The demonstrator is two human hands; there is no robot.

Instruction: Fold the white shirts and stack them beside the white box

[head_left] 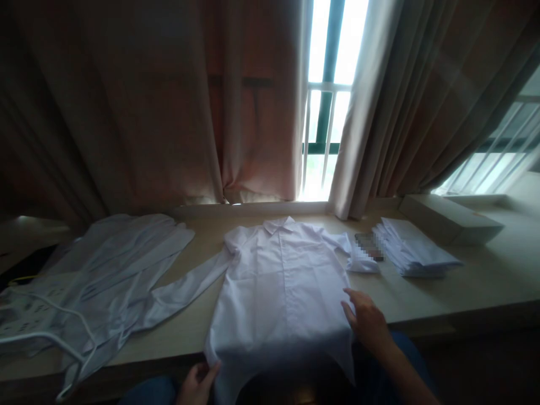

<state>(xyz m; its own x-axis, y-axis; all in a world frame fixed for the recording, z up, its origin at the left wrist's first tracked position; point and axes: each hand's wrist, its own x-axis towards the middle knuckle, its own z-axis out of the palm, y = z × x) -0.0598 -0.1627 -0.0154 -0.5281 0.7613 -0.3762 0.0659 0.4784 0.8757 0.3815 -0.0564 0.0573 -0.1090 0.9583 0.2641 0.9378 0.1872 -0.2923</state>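
A white long-sleeved button-up shirt [270,292] lies spread front side up, its collar toward the window and its hem hanging over the table's near edge. One sleeve stretches out to the left; the other is bent at the right. At the shirt's lower left edge, my left hand [197,383] has its fingertips closed on the cloth, partly cut off by the frame. My right hand [366,319] is open beside the lower right edge, thumb and fingers apart, fingertips at the fabric.
On the left, more white shirts [126,253] are heaped on the table [198,323], with white hangers [46,337] in front. A stack of folded white garments [415,247] and a pale box [451,219] stand at the right. Curtains [261,112] hang along the back.
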